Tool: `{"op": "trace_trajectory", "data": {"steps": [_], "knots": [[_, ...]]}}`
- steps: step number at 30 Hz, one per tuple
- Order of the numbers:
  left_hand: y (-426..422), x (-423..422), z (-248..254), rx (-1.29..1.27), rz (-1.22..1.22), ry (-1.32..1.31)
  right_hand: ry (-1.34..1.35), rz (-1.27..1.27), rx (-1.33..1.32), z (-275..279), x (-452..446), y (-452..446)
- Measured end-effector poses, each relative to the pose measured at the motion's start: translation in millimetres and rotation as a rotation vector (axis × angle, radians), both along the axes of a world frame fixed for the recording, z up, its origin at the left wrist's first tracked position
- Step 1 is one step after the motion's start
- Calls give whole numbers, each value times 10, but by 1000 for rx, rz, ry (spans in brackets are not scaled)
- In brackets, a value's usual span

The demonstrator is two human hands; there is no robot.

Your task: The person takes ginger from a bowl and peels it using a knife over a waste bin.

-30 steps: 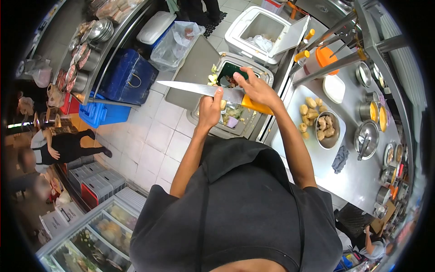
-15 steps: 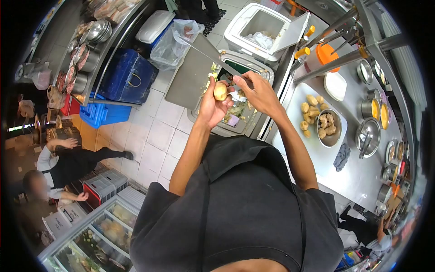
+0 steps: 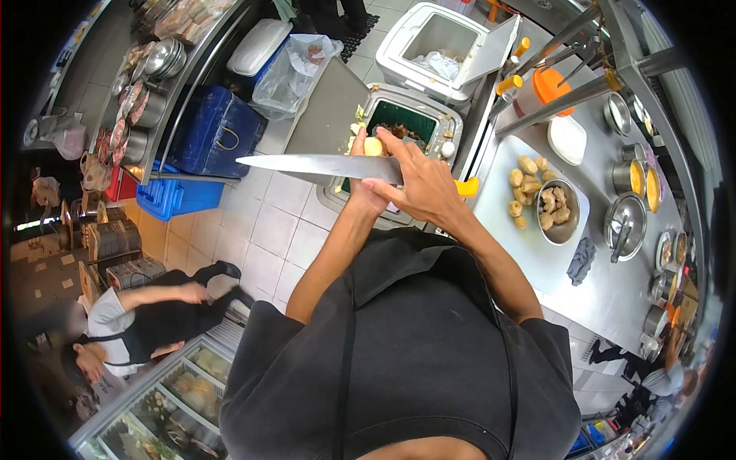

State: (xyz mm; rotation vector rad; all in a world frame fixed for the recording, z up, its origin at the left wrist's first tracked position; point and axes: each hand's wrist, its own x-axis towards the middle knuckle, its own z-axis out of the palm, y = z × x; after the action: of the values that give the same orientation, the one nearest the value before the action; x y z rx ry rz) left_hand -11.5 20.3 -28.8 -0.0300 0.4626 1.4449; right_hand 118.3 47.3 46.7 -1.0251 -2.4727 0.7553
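A large knife [image 3: 322, 165] with a yellow handle lies crosswise before my body, its tip pointing left. My right hand [image 3: 420, 176] grips it near the base of the blade, the handle end showing beyond the palm. Behind the blade, my left hand [image 3: 368, 192] holds a pale peeled potato [image 3: 372, 146], and the fingertips of my right hand touch it too. Part of my left hand is hidden by the blade. Below both hands is an open bin [image 3: 452, 123] with scraps inside and on its rim.
On the steel counter [image 3: 606, 299] at right stand a white board [image 3: 491, 230] with several potatoes [image 3: 527, 181], a metal bowl [image 3: 558, 211] of knobbly roots and a grey cloth [image 3: 582, 261]. A white bin [image 3: 391, 54] is ahead. A co-worker [image 3: 146, 322] leans at lower left.
The knife has swung from pointing forward to lying across, level with the potato. Both hands have come together around the potato. The co-worker at left has moved closer to the glass-topped case.
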Motion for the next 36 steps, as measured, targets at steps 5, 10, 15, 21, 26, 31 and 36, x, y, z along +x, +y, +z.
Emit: {"op": "trace_trajectory", "data": {"steps": [5, 10, 15, 21, 26, 31, 36], "knots": [[-13, 35, 105, -13, 50, 76, 44, 22, 49, -29, 7, 27], [-3, 36, 35, -8, 55, 65, 39, 31, 59, -9, 12, 30], [-67, 80, 293, -110, 98, 188, -7, 46, -17, 90, 16, 20], [-98, 49, 294, 22, 69, 322, 76, 84, -35, 16, -15, 48], [-82, 132, 368, -139, 234, 417, 92, 108, -128, 115, -6, 18], [-89, 134, 398, -99, 248, 408, 143, 116, -155, 78, -34, 11], [-65, 123, 344, -74, 269, 374, 136, 108, -157, 79, -33, -7]]}}
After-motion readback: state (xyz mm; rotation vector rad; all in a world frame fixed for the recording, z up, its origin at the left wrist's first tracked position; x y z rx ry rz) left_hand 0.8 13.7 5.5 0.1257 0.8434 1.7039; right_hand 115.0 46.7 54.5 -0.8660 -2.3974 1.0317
